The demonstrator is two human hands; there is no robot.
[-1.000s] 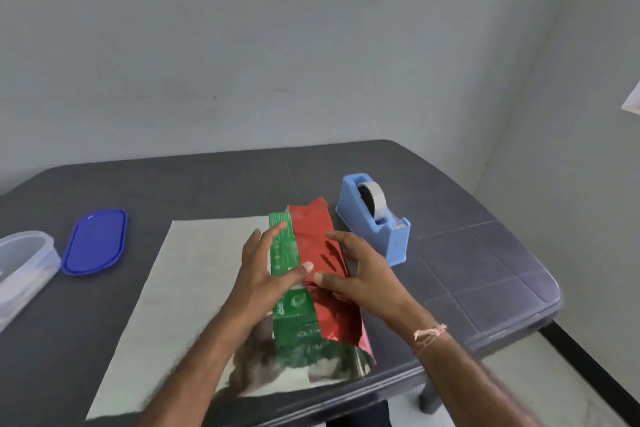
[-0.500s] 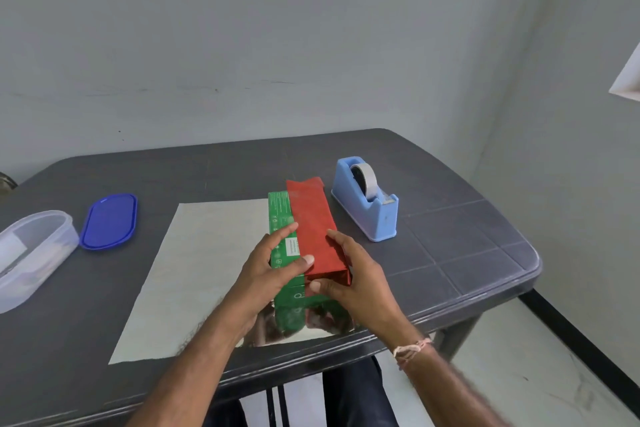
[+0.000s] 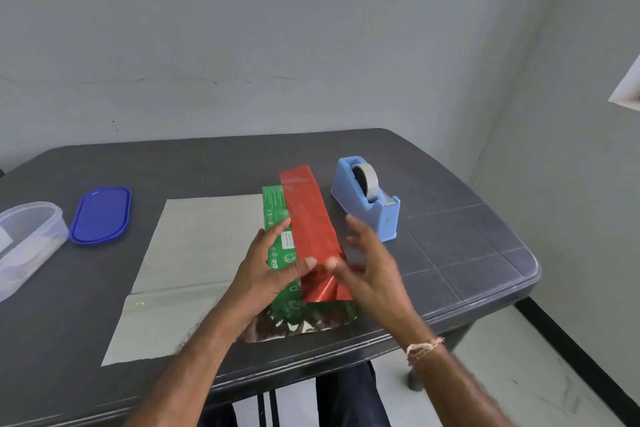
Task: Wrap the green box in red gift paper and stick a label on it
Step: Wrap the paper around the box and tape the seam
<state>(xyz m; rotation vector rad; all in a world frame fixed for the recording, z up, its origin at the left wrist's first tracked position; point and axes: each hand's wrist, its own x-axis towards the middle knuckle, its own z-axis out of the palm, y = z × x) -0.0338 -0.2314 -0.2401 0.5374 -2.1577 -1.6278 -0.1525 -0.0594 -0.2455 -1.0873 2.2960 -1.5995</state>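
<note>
The green box (image 3: 274, 215) lies lengthwise on the gift paper, whose silver inner side (image 3: 194, 253) spreads out to its left. A red flap of the paper (image 3: 308, 218) is folded over the box's right half. My left hand (image 3: 268, 270) grips the box, fingers along its left side and thumb pressing the red flap's edge on top. My right hand (image 3: 372, 263) is blurred, fingers spread, just right of the flap; only its thumb tip is near the red paper. No label is visible apart from the box's own white print patch.
A light blue tape dispenser (image 3: 369, 208) stands just right of the box, behind my right hand. A dark blue lid (image 3: 100, 215) and a clear plastic container (image 3: 29, 243) lie at the left. The dark table's front edge (image 3: 346, 354) is close to the paper.
My right hand has lifted off the red flap and moved right with fingers spread. My left hand still holds the box and flap. The view has drawn back a little.
</note>
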